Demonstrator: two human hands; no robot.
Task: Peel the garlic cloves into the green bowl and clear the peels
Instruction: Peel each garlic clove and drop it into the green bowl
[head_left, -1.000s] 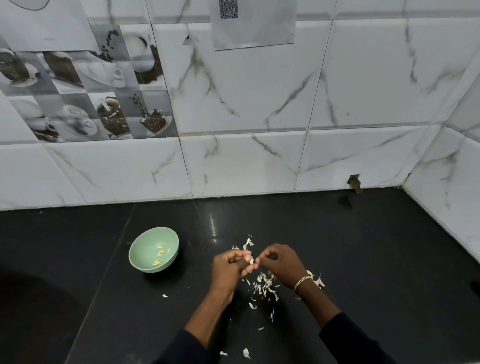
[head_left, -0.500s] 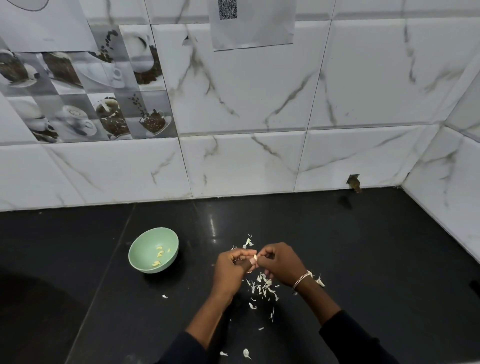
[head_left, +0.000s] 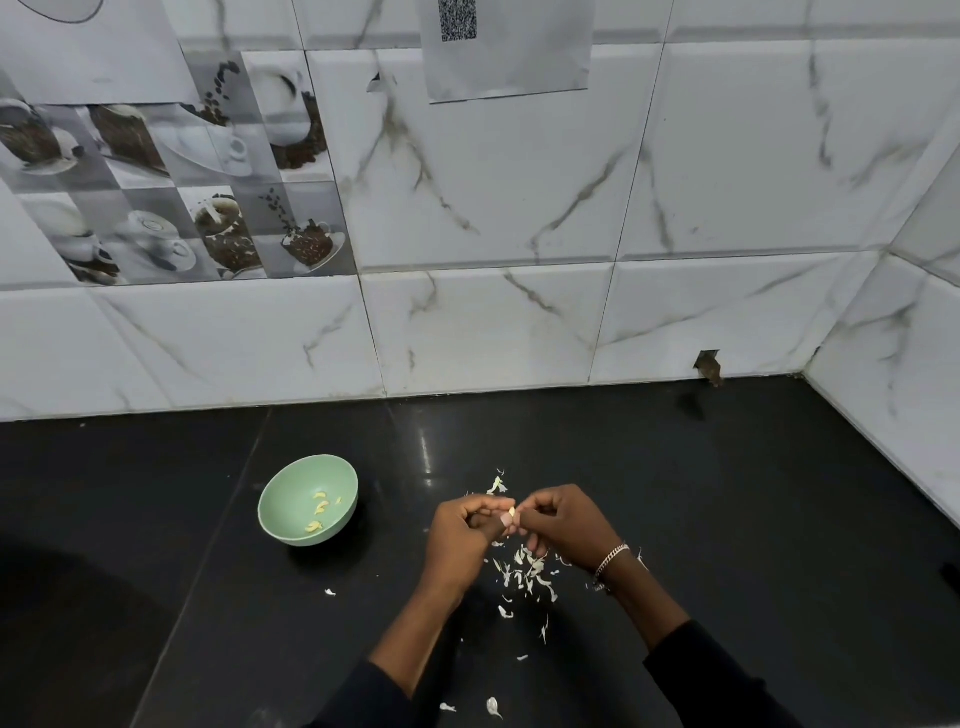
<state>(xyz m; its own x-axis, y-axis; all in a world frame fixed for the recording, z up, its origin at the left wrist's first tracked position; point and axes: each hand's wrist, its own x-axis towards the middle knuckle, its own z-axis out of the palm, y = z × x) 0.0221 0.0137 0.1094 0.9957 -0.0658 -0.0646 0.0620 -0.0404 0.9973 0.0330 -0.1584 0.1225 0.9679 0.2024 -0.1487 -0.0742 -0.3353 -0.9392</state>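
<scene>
**A:** Where is the small pale garlic clove (head_left: 511, 513)?

**B:** It's held between both hands, just above the glossy black stone tabletop (head_left: 727, 519). The left hand (head_left: 467, 530) has its fingers curled round the clove from one side. The right hand (head_left: 561, 525), with a silver chain bracelet (head_left: 612, 556) at the wrist, pinches the other end with bent fingertips. Only a small tip of the clove shows between them.

**A:** And the round pale-green bowl (head_left: 291, 491)?

**B:** It stands upright on the tabletop to the left of the hands, apart from them. A few yellowish peeled cloves (head_left: 319, 512) lie in its bottom.

**A:** What about the peels?

**B:** The thin white papery peels (head_left: 527, 574) are scattered on the tabletop. Most lie under and just in front of the hands. A few sit behind them toward the wall, and single flakes lie nearer the person's dark sleeves.

**A:** What's behind all that?

**B:** White marble-veined wall tiles (head_left: 493, 182), with a panel of coffee-cup picture tiles (head_left: 218, 208) on the left. A grey paper sheet with a printed square code (head_left: 509, 47) hangs high up.
</scene>
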